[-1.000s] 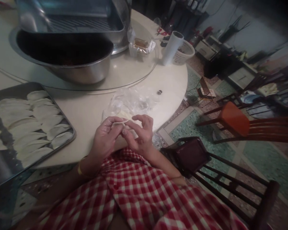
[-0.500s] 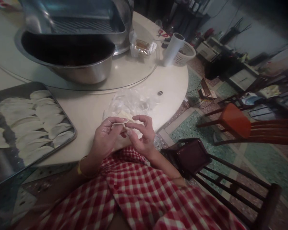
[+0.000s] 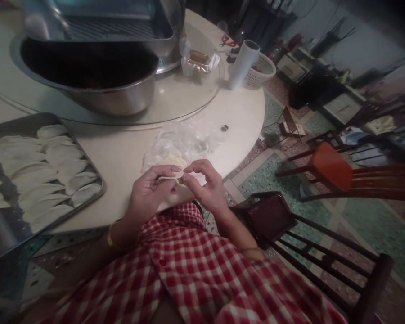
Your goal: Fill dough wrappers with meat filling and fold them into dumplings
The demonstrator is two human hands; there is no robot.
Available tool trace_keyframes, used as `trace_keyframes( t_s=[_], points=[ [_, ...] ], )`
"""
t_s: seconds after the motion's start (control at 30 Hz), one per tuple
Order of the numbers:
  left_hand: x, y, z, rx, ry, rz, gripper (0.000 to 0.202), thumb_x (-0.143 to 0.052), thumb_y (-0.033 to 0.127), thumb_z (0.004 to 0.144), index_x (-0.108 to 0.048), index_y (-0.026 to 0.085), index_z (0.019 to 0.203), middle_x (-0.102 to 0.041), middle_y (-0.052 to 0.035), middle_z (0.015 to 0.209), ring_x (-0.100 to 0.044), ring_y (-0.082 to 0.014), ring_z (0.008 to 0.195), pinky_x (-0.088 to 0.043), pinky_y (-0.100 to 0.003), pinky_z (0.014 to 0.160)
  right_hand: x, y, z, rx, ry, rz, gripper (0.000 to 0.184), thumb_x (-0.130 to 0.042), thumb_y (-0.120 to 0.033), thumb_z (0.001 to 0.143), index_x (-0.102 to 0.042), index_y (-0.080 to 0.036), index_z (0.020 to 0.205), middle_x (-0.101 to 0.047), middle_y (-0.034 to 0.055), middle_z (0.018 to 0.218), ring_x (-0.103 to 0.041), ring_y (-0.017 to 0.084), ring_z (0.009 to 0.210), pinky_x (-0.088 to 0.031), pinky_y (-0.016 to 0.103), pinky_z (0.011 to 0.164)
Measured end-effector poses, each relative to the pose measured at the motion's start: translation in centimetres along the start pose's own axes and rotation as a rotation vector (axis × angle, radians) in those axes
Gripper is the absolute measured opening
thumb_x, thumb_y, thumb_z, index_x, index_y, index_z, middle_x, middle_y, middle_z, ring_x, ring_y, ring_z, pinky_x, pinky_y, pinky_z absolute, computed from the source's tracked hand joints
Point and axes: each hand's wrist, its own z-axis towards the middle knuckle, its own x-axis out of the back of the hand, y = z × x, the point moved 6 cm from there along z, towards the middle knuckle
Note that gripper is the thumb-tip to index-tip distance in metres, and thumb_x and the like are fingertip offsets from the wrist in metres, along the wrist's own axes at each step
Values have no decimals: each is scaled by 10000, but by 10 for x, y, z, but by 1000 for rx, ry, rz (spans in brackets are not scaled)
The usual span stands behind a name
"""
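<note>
Between the fingertips of both hands I hold a pale dumpling, mostly covered by my fingers. My left hand pinches its left part, thumb below and fingers above. With thumb and forefinger, my right hand pinches its right end. Just behind the hands, flat dough wrappers lie on a crumpled clear plastic bag. At my left a metal tray holds rows of folded dumplings.
A large steel bowl stands on the glass turntable, with a metal pan above it. Farther right are a wrapped block, a paper roll, a white basket and red scissors. Chairs stand beyond the table's right edge.
My right hand has shifted slightly right, its thumb and forefinger now closer together on the dumpling's right end. The left hand keeps its pinch. The whole view has moved a little.
</note>
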Motion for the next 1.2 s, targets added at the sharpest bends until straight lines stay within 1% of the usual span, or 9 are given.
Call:
trace_keyframes(
  t_s=[0.17, 0.27, 0.4, 0.53, 0.73, 0.9, 1.07, 1.13, 1.2],
  points=[
    [-6, 3, 0, -28, -101, 58, 12, -673, 207, 812, -679, 202, 822, -688, -47, 1067, -653, -139, 796, -553, -208, 596, -2, -1, 0, 32, 6, 47, 32, -637, -202, 843, -661, -212, 824, -633, 5, 840, -607, 138, 845, -517, 325, 811],
    [-7, 6, 0, -33, -117, 77, 17, -666, 212, 811, -676, 199, 810, -686, -52, 1034, -641, -138, 773, -531, -200, 568, -5, -4, -1, 67, -38, 56, 40, -636, -197, 853, -669, -220, 853, -634, 12, 865, -603, 148, 882, -518, 341, 827],
    [-8, 9, 0, -45, -92, 113, 29, -664, 222, 806, -664, 200, 825, -688, -55, 1008, -648, -147, 782, -525, -205, 564, -6, -6, -2, 74, -99, 43, 61, -617, -198, 876, -671, -226, 874, -639, 17, 891, -597, 156, 916, -517, 356, 850],
    [-8, 14, -1, -72, -14, 120, 66, -689, 214, 781, -638, 200, 819, -695, -44, 958, -660, -154, 787, -534, -214, 571, -6, -9, -4, 56, -114, 44, 94, -590, -188, 894, -675, -224, 907, -641, 25, 911, -600, 162, 940, -522, 357, 842],
    [-8, 18, -2, -132, 42, 149, 58, -687, 205, 795, -648, 207, 839, -700, -31, 933, -667, -157, 834, -553, -250, 700, -6, -16, -8, 109, -31, -63, 95, -652, -252, 864, -678, -218, 948, -643, 36, 920, -590, 171, 933, -524, 350, 822],
    [-9, 13, -4, -82, -4, 119, 85, -618, 241, 869, -688, 222, 914, -713, -36, 993, -667, -144, 816, -542, -233, 659, -5, -22, -10, 237, 65, -214, 65, -613, -212, 887, -665, -213, 925, -639, 36, 885, -573, 168, 878, -508, 342, 783],
    [-11, 13, -3, -51, -18, 129, 101, -672, 243, 824, -691, 214, 919, -722, -47, 965, -680, -176, 867, -562, -273, 746, -11, -23, -14, 369, 130, -363, 106, -560, -158, 886, -619, -216, 953, -621, 30, 865, -553, 175, 831, -456, 377, 780],
    [-11, 11, -2, -44, -19, 152, 125, -693, 238, 801, -697, 212, 923, -729, -43, 941, -684, -178, 869, -561, -270, 773, -13, -23, -16, 403, 142, -374, 119, -547, -151, 885, -604, -215, 967, -616, 35, 876, -556, 186, 860, -450, 388, 801],
    [-10, 8, -1, -19, -23, 166, 139, -693, 247, 797, -705, 207, 930, -733, -39, 913, -684, -172, 831, -561, -260, 747, -13, -25, -18, 422, 137, -348, 142, -538, -147, 888, -597, -217, 996, -621, 39, 910, -563, 190, 891, -457, 392, 831]
  ],
)
